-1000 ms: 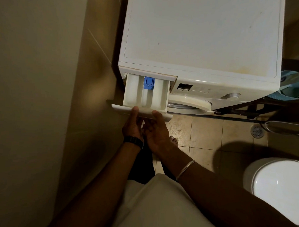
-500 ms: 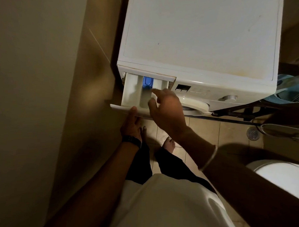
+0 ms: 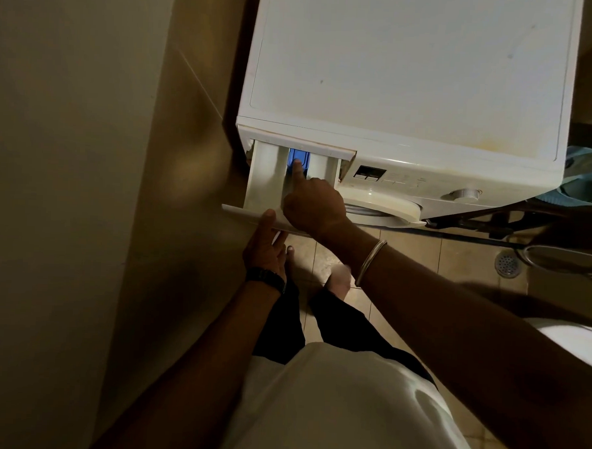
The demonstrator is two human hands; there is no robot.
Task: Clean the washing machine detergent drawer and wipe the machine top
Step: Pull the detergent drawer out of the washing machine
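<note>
The white washing machine (image 3: 410,69) stands ahead, its flat top bare with faint yellow stains near the front right. Its detergent drawer (image 3: 262,178) is pulled out at the front left, showing white compartments and a blue tab (image 3: 299,155) in the middle one. My left hand (image 3: 265,243) grips the drawer's front panel from below, thumb on its upper edge. My right hand (image 3: 312,201) reaches into the drawer with its index finger stretched out and its tip pressing the blue tab; the other fingers are curled.
A beige wall runs close along the left of the machine. The round door (image 3: 380,207) and a control dial (image 3: 464,194) sit right of the drawer. A white toilet (image 3: 574,341) is at the right, a floor drain (image 3: 507,264) beyond it. My bare feet stand on tan tiles.
My right hand left the drawer's front edge, rose over the drawer and now points its index finger onto the blue tab. The left hand kept its hold on the front panel.
</note>
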